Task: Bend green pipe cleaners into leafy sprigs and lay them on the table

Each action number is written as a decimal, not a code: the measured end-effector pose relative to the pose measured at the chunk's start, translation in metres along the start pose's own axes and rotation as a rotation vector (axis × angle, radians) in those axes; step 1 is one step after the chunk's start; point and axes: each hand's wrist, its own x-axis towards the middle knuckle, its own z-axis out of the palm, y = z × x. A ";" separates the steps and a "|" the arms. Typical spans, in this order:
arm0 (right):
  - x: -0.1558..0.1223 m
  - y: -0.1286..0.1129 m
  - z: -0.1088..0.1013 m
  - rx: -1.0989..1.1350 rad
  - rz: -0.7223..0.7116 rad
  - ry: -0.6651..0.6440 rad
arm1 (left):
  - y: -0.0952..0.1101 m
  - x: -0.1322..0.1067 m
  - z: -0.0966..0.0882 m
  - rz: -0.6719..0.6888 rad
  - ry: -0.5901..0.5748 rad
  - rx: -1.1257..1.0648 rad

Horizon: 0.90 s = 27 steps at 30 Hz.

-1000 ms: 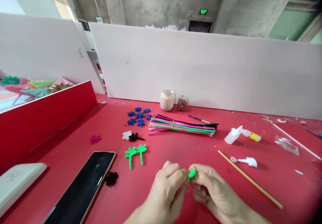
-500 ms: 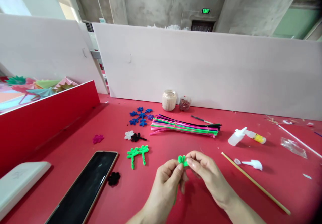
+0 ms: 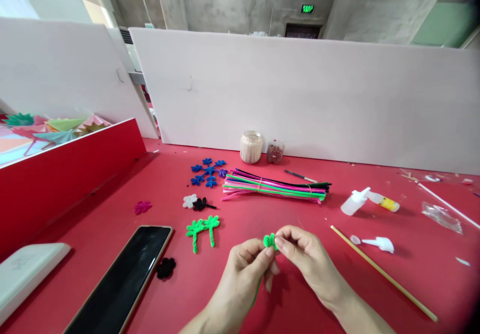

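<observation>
Between my two hands is a bright green pipe cleaner (image 3: 269,241), bent into small petal-like loops at its top. My left hand (image 3: 249,266) pinches it from below with thumb and fingers, and a thin green tail hangs down past the palm. On the other side my right hand (image 3: 305,254) is closed, its thumb and index finger pressing the loops' right edge. To the left lie two joined green pipe-cleaner flowers with stems (image 3: 202,228). Beyond them are a white flower (image 3: 190,201) and a black stemmed one (image 3: 200,204).
A banded pipe-cleaner bundle (image 3: 275,186) lies ahead, near a blue snowflake shape (image 3: 209,171) and a glass jar (image 3: 251,147). At right are a wooden stick (image 3: 382,272) and a squeeze bottle (image 3: 353,201). A phone (image 3: 123,279) and black flower (image 3: 166,268) lie left.
The green loops look more tightly curled between my fingers, which have shifted only slightly. The camera view has tilted a little; the things on the table stay where they were.
</observation>
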 end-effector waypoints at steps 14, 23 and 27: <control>-0.004 -0.011 -0.009 -0.264 -0.137 -0.043 | -0.003 -0.002 -0.006 -0.130 -0.176 -0.276; -0.005 -0.008 0.000 -0.209 -0.091 0.010 | -0.003 -0.005 0.001 -0.080 -0.121 -0.191; -0.007 -0.008 0.007 -0.371 -0.179 0.144 | -0.003 -0.006 0.003 -0.029 -0.023 -0.086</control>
